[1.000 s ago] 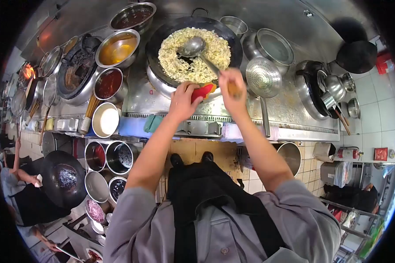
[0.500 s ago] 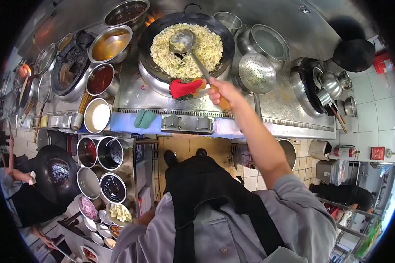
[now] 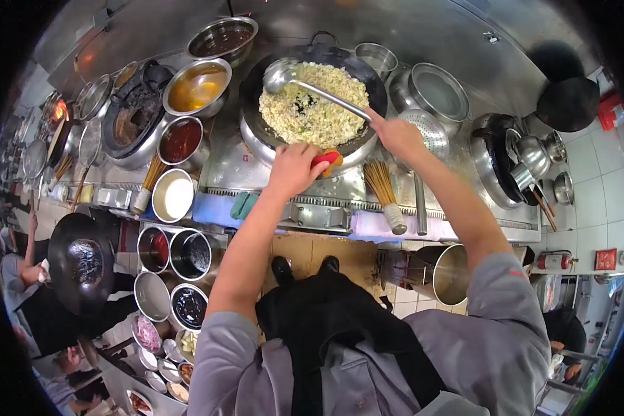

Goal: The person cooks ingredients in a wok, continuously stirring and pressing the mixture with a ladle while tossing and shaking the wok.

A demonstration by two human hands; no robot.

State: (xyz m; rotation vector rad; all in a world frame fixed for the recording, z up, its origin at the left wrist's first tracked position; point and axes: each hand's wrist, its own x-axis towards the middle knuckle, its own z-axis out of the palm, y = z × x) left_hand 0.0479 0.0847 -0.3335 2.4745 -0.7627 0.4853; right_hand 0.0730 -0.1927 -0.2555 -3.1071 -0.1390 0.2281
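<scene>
A large black wok point(image 3: 251, 89) sits on the burner, holding a wide layer of fried rice point(image 3: 336, 82) with bits of egg and green. My right hand point(image 3: 396, 139) is closed around the handle of a long steel ladle point(image 3: 329, 96). The ladle's bowl is at the left side of the rice, near the wok's wall. At the wok's near edge, my left hand point(image 3: 293, 170) is closed on a red and yellow cloth point(image 3: 327, 162); the wok handle beneath it is hidden.
Left of the wok stand bowls of oil point(image 3: 197, 89), red sauce point(image 3: 180, 142) and dark liquid point(image 3: 222, 41). A perforated strainer point(image 3: 426, 132) and a bamboo brush point(image 3: 383, 191) lie to the right. Sauce pots point(image 3: 188, 255) stand lower left. Other people work at far left and right.
My left hand has come up from below onto the red cloth. The ladle's bowl has moved from the rice's upper middle to its left side. The view has shifted, and the bamboo brush now shows.
</scene>
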